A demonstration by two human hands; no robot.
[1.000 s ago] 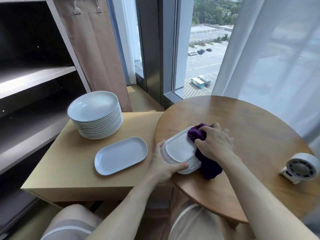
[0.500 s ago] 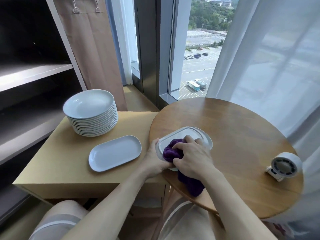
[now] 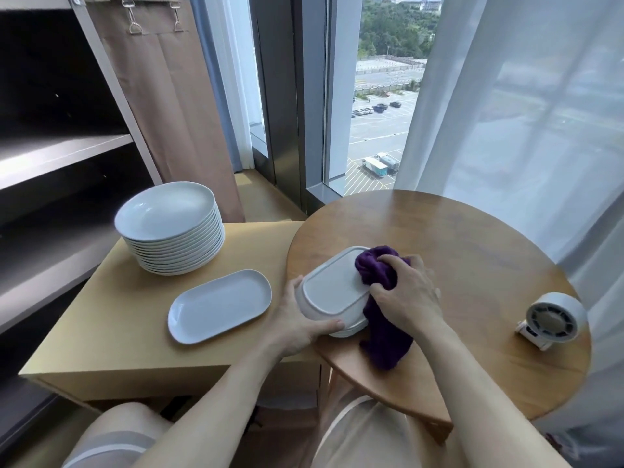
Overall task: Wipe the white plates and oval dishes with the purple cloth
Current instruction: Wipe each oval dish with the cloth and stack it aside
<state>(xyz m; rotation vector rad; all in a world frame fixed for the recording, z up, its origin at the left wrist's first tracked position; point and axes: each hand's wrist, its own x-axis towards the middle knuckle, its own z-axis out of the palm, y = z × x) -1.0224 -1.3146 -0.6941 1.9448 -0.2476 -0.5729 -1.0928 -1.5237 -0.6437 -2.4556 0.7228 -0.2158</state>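
Left hand: we see the left hand (image 3: 297, 319) gripping the near-left end of an oval dish (image 3: 332, 285). Its thumb lies along the near rim and its fingers (image 3: 296, 282) curl round the far side of that end.
Right hand: the right hand (image 3: 408, 295) clutches a purple cloth (image 3: 380, 275), fingers bunched tight around it, and presses it on the right part of the dish.
Cloth: one wad sits on the dish under the hand, and the rest trails down over the dish's right edge onto the wood.
Held dish: it lies bottom-up at the left edge of the round bench (image 3: 472, 265). We make out another white rim just beneath its near-right corner.
Second oval dish: the second oval dish (image 3: 219, 305) lies right way up on the low bench (image 3: 101, 325), just left of the left hand.
Plates: a stack of white plates (image 3: 172, 228) stands at the back of the low bench.
Fan: a small white fan (image 3: 553, 320) sits at the right edge of the round bench, well apart from the dish.
Behind: a dark shelf (image 3: 60, 153) is at left with a brown curtain (image 3: 175, 113) beside it, then a window (image 3: 381, 130), and a white curtain (image 3: 523, 113) at right.
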